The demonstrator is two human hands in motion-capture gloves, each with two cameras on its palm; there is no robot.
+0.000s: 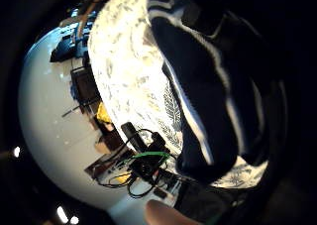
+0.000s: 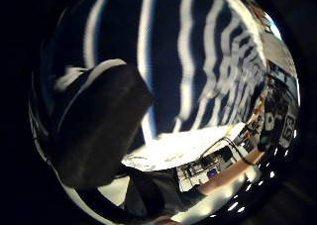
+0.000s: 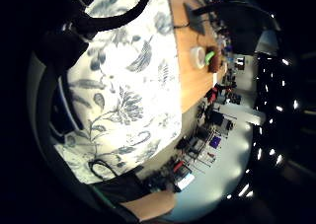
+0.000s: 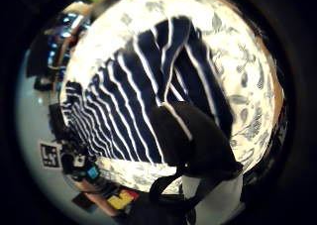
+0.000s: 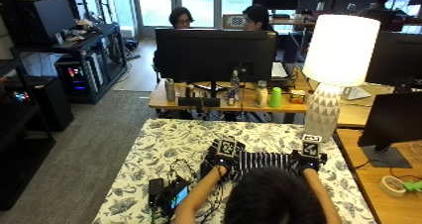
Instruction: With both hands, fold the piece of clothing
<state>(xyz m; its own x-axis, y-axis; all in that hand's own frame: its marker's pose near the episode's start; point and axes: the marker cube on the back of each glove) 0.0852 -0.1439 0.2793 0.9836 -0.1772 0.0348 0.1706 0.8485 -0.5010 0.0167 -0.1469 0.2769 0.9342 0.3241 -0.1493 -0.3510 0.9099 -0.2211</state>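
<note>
A dark navy garment with white stripes (image 5: pixel 264 160) lies on the flower-print tablecloth (image 5: pixel 178 144), right in front of the person. My left hand (image 5: pixel 221 168) is at its left end and my right hand (image 5: pixel 307 162) at its right end. In the left thumb side palm view a gloved thumb (image 2: pixel 99 131) presses on the striped cloth (image 2: pixel 198 61). A raised fold of the garment (image 1: pixel 198 86) hangs close to the left palm. In the right thumb side palm view a gloved digit (image 4: pixel 193 140) pinches the garment's (image 4: pixel 133 96) edge. The person's head hides the garment's near side.
Black devices with cables (image 5: pixel 168 192) lie on the tablecloth at the near left. A wooden desk at the right carries a tape roll (image 5: pixel 394 184) and a monitor base. Behind the table stand a large monitor (image 5: pixel 214 55), bottles and a white lamp (image 5: pixel 336 60).
</note>
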